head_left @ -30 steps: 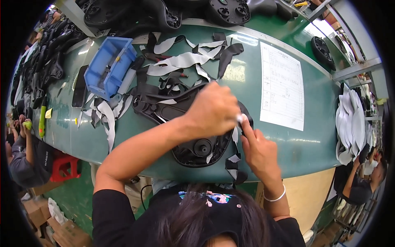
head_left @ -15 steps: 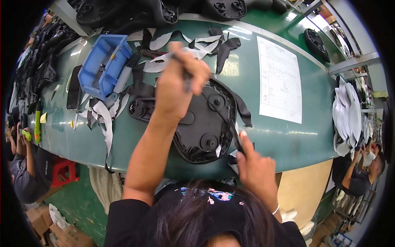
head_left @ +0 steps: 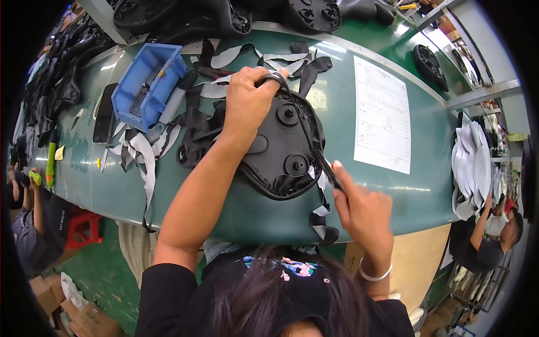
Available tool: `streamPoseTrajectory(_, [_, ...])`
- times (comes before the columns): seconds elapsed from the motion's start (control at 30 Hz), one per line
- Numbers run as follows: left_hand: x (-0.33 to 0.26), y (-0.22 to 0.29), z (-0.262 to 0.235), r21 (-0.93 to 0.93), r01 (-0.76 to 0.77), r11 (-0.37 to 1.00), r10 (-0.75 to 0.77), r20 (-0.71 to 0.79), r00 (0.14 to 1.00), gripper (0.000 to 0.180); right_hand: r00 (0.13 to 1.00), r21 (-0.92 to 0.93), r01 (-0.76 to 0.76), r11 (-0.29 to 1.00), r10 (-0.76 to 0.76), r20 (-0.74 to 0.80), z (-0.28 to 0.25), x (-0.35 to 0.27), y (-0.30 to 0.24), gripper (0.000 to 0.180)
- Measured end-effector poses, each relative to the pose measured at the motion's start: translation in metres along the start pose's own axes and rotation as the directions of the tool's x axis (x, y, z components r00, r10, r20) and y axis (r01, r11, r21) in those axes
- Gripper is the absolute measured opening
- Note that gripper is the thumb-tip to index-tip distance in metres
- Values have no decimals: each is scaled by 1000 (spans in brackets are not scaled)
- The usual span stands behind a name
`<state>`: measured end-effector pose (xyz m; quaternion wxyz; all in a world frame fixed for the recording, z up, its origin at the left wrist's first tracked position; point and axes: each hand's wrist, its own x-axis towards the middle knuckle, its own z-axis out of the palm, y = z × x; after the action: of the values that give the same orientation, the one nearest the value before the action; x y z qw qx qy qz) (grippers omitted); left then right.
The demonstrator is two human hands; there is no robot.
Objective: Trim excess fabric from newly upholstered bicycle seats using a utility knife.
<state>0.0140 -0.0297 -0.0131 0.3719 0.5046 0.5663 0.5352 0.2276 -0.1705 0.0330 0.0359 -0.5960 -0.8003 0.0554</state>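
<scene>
A black padded seat (head_left: pixel 270 153) lies underside up at the table's front edge, two round mounts showing. At its far rim, my left hand (head_left: pixel 247 106) is closed round a narrow black strip (head_left: pixel 298 109). That strip loops over the fingers and runs along the seat's right side to the knife. My right hand (head_left: pixel 365 216) grips a dark utility knife (head_left: pixel 331 173), its tip against the seat's right edge. Below the knife, a black and white offcut (head_left: pixel 320 222) hangs by the table edge.
A blue bin (head_left: pixel 147 84) and a black phone (head_left: pixel 105 115) stand at left, beside cut strips (head_left: pixel 143 151). A printed sheet (head_left: pixel 383 115) lies at right. More black seats (head_left: pixel 185 22) line the far side. White pieces (head_left: pixel 473 165) hang at right; other people work on both sides.
My left hand has come down and right onto the seat's far rim, its strip now looped. The seat has shifted slightly up the picture. My right hand and knife have moved a little right.
</scene>
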Motion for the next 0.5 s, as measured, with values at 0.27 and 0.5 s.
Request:
streamPoseTrajectory(0.27, [-79,34,-44,-253,285,924,-118,521,846,50,893,-17,393,919,-377,245,-28,79,58,41])
streamPoseTrajectory(0.5, [-22,15,-71,-894,41,446,134,113,985,50,947,-160,301,940,-276,162,-19,12,13,47])
